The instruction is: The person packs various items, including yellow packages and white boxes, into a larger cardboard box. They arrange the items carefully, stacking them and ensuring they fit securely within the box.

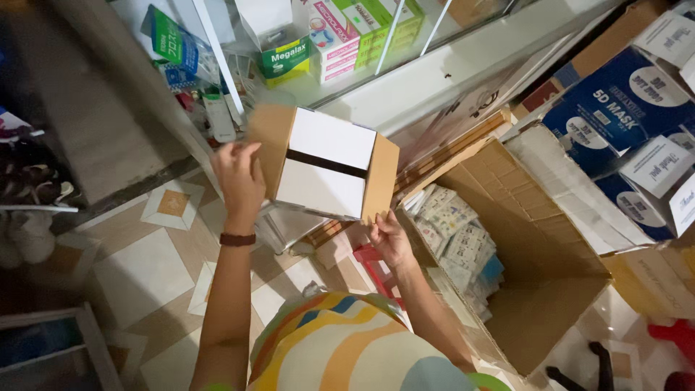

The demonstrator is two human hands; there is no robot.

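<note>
**Small cardboard box held up between both hands over an open carton**

The fingertips of the left hand point(237, 177) are hidden behind the brown side of the small cardboard box point(326, 165), so it cannot be told how far they wrap around it; the palm is pressed flat against that side. The lower near corner of the box is pinched by the right hand point(389, 239), with thumb and fingers closed on the edge. A dark band point(237, 239) is worn on the left wrist.

The box is held in the air, tilted, with its white top flaps turned toward the camera. The flaps are shut, and a dark seam is seen running between them from left to right, dropping slightly to the right. What is inside cannot be seen.

Below and to the right, a large open carton point(550, 246) is seen, with small patterned packets point(460, 242) stacked at its left end; the rest of its floor is bare. Further right, blue boxes point(622, 101) are partly cut off by the frame edge. Behind the held box, a glass cabinet point(405, 43) with medicine cartons is seen, its contents blurred by reflections.
</note>
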